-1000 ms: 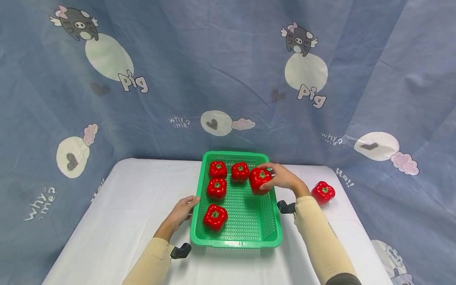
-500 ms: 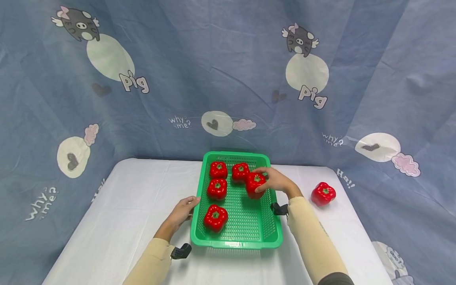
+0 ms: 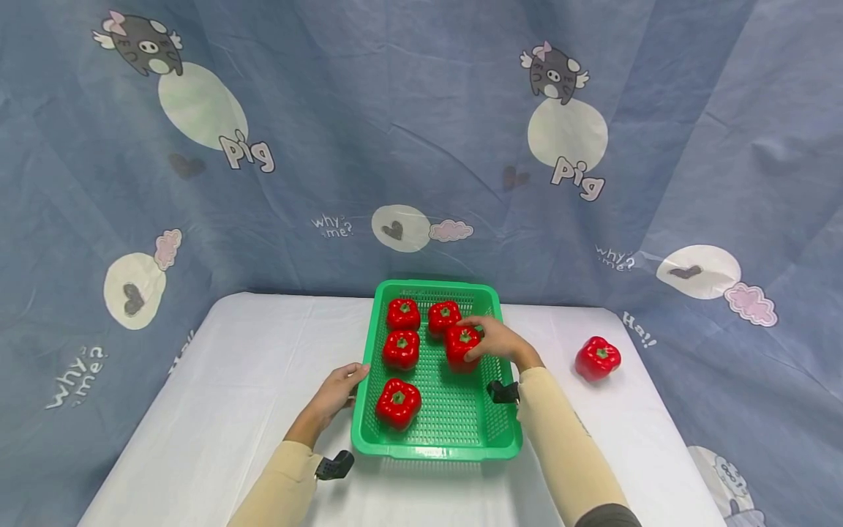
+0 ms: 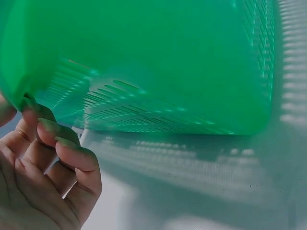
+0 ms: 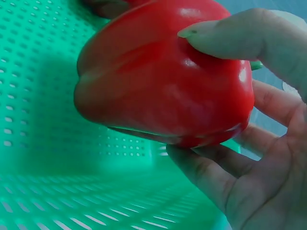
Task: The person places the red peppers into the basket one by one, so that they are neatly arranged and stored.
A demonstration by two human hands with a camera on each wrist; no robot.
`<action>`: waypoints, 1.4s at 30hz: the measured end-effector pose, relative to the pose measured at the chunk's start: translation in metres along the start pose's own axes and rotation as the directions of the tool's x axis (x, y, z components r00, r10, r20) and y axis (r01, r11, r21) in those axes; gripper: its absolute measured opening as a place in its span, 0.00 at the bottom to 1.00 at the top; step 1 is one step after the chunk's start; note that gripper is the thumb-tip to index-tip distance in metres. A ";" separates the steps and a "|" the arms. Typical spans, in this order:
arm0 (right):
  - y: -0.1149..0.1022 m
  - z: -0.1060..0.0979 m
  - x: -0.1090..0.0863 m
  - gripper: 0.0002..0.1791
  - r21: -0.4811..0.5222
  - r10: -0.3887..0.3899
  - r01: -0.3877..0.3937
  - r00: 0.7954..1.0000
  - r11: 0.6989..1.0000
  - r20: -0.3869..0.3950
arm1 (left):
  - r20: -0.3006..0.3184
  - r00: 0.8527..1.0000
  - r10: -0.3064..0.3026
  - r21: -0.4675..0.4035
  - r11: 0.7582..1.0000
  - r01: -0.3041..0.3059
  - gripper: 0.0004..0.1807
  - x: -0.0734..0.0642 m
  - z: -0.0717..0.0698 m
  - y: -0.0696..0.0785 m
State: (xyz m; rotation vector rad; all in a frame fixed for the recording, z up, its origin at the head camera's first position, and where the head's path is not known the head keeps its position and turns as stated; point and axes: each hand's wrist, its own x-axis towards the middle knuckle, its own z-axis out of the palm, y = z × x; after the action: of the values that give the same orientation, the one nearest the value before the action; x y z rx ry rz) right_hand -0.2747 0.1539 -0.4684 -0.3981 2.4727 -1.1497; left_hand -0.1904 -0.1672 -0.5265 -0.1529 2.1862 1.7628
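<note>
My right hand (image 3: 495, 339) grips a red bell pepper (image 3: 462, 348) inside the green basket (image 3: 435, 451). In the right wrist view the thumb lies across one side of that bell pepper (image 5: 163, 72) and the other fingers curl round the opposite side. Just behind it sits another bell pepper (image 3: 444, 318). Along the basket's left side are three more: a back bell pepper (image 3: 403, 314), a middle bell pepper (image 3: 401, 349) and a front bell pepper (image 3: 398, 403). With curled fingers and thumb, my left hand (image 3: 337, 391) holds the basket's left rim, seen close in the left wrist view.
A single bell pepper (image 3: 597, 359) lies on the white table (image 3: 263, 366), right of the basket and beyond my right forearm. A blue printed curtain (image 3: 421, 146) hangs behind the table. Each wrist carries a black camera mount.
The right hand has carried its bell pepper leftward and a little toward me, away from the basket's right wall. The left hand stays on the rim.
</note>
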 end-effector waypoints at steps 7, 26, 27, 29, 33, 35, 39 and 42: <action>0.006 0.009 0.006 0.35 0.017 -0.001 0.001 1.000 1.000 -0.031 | 0.007 1.000 -0.001 -0.008 1.000 0.001 0.21 -0.003 -0.001 0.004; 0.009 0.033 0.011 0.35 -0.010 0.002 -0.003 0.995 1.000 -0.102 | -0.001 1.000 -0.012 -0.016 1.000 0.012 0.22 0.003 0.000 -0.008; 0.010 0.034 0.012 0.35 -0.014 0.004 -0.006 0.994 1.000 -0.105 | 0.000 1.000 -0.011 -0.018 1.000 0.011 0.22 0.003 0.000 -0.008; 0.011 0.037 0.012 0.35 -0.022 0.010 -0.012 0.994 1.000 -0.110 | 0.005 1.000 -0.006 -0.016 1.000 0.006 0.22 0.004 0.000 -0.008; 0.012 0.040 0.012 0.35 -0.029 0.029 -0.032 0.992 0.999 -0.120 | 0.015 1.000 -0.005 -0.019 1.000 0.005 0.23 0.004 -0.001 -0.008; 0.012 0.041 0.012 0.36 -0.027 0.035 -0.038 0.991 0.999 -0.129 | 0.017 1.000 -0.006 -0.014 1.000 0.006 0.23 0.004 -0.001 -0.007; 0.012 0.042 0.012 0.37 -0.025 0.034 -0.038 0.989 0.999 -0.143 | 0.008 1.000 -0.012 -0.012 1.000 0.012 0.22 0.003 -0.001 -0.005; 0.011 0.042 0.012 0.38 -0.029 0.026 -0.031 0.988 0.999 -0.150 | 0.006 1.000 -0.008 -0.015 1.000 0.008 0.22 0.003 0.000 -0.004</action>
State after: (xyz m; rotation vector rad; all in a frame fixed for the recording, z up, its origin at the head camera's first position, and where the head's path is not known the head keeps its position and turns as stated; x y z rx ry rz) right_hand -0.2673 0.1282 -0.5046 -0.2938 2.6192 -1.1696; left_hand -0.1924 -0.1678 -0.5316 -0.1594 2.1659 1.7730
